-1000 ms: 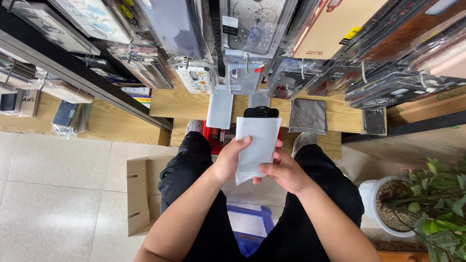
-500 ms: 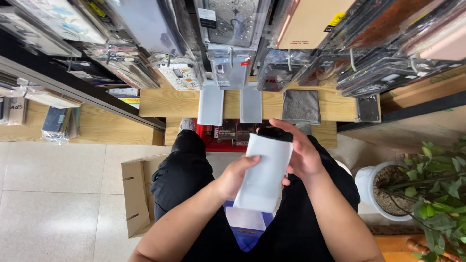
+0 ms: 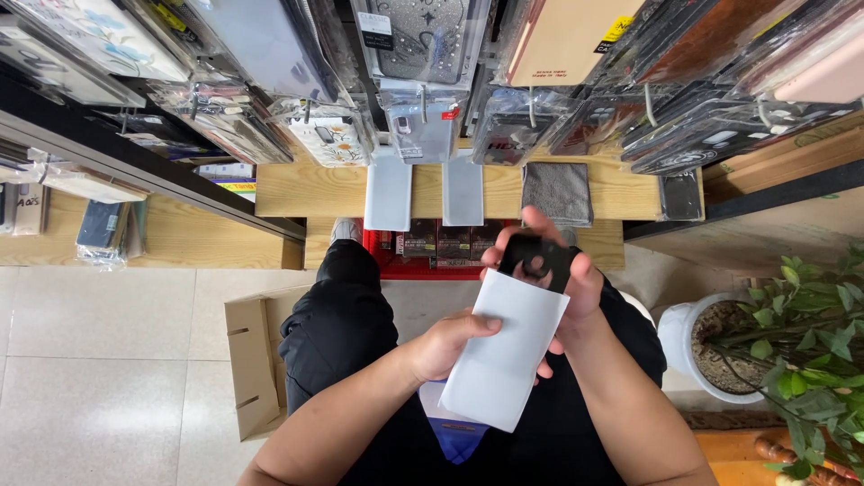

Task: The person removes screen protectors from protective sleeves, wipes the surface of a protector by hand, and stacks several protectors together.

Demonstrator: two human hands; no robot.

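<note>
A white flat sleeve is held over the lap, tilted so that its upper end points toward the wooden shelf. It is pinched at its left edge by the left hand, whose thumb is laid on the front face while the other fingers are hidden behind it. A black phone case is seen sticking out of the sleeve's upper end, and it is gripped by the right hand, whose fingers are curled over the case's top and right side. Both sets of fingers are thus closed on what they hold. The sleeve's lower end is left free, below both hands.

On the wooden shelf two pale flat sleeves are laid side by side, with a grey cloth just to their right. Packaged cases are hung above. A cardboard box is seen on the floor at the left, a potted plant at the right.
</note>
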